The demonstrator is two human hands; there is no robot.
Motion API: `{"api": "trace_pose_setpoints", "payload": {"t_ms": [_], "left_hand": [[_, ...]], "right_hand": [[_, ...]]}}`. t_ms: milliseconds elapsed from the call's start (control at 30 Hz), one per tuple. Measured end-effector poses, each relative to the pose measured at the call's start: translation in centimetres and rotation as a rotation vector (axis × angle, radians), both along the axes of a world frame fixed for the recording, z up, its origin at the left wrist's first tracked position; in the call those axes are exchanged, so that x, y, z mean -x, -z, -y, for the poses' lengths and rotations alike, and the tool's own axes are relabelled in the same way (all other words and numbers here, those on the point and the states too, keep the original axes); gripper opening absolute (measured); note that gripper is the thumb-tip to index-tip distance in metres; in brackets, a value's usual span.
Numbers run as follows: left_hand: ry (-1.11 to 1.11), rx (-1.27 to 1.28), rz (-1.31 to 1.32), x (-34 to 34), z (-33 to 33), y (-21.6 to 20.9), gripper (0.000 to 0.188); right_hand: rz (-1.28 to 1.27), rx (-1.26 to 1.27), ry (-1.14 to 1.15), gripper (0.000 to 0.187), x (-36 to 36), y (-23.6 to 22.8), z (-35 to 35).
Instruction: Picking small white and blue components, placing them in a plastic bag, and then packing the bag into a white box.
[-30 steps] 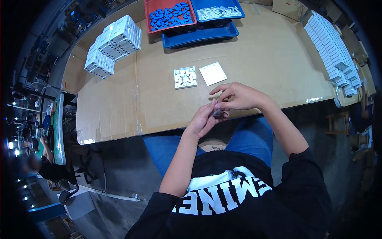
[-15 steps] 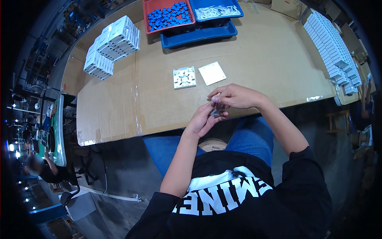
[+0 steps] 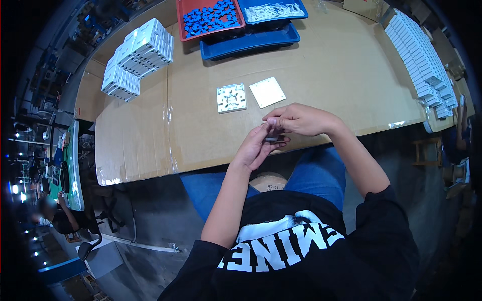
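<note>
At the far left of the cardboard-topped desk (image 3: 135, 140), white stacks (image 3: 134, 52) of blocky parts stand toward the back, with a wide stretch of bare cardboard between them and the front edge. Next come a red tray (image 3: 241, 21) of blue pieces and 2 blue trays (image 3: 251, 48), 1 above the other, closing off the back centre.

Below these lie 2 squares, near each other but apart: a recessed white part (image 3: 231, 98) and, to its right, a flat white plate (image 3: 267, 92).

The left hand (image 3: 258, 145), by the front edge, curls its fingers around a small greyish item (image 3: 271, 137), mostly hidden. The right hand (image 3: 305, 120) bends over it, thumb and fingers meeting at the left thumb; whether it grips anything, I cannot tell.

The step in hand looks like fine 2-handed handling of that item. The next move seems to call for a steady left hold, since the item sits where the front edge drops to the lap. Room runs rightward, up to the long white stack (image 3: 420, 60) along the right side.
</note>
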State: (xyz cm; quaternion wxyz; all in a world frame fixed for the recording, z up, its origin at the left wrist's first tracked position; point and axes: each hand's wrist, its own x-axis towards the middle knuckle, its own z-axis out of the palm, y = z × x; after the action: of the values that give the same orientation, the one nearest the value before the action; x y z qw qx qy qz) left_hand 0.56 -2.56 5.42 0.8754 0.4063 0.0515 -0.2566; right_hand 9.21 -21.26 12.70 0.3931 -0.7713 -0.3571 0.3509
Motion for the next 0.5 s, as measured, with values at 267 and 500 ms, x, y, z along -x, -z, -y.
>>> {"api": "trace_pose_setpoints", "payload": {"t_ms": [267,500], "left_hand": [[0.126,0.124,0.073,-1.1,-0.9,1.8,0.045],[0.089,0.577,-0.106,-1.5,-1.8,3.0,0.06]], "right_hand": [[-0.117,-0.003,-0.027,0.047,-0.3,-0.5,-0.2],[0.005,-0.206,0.163,0.034,-8.5,0.2,1.1]]}}
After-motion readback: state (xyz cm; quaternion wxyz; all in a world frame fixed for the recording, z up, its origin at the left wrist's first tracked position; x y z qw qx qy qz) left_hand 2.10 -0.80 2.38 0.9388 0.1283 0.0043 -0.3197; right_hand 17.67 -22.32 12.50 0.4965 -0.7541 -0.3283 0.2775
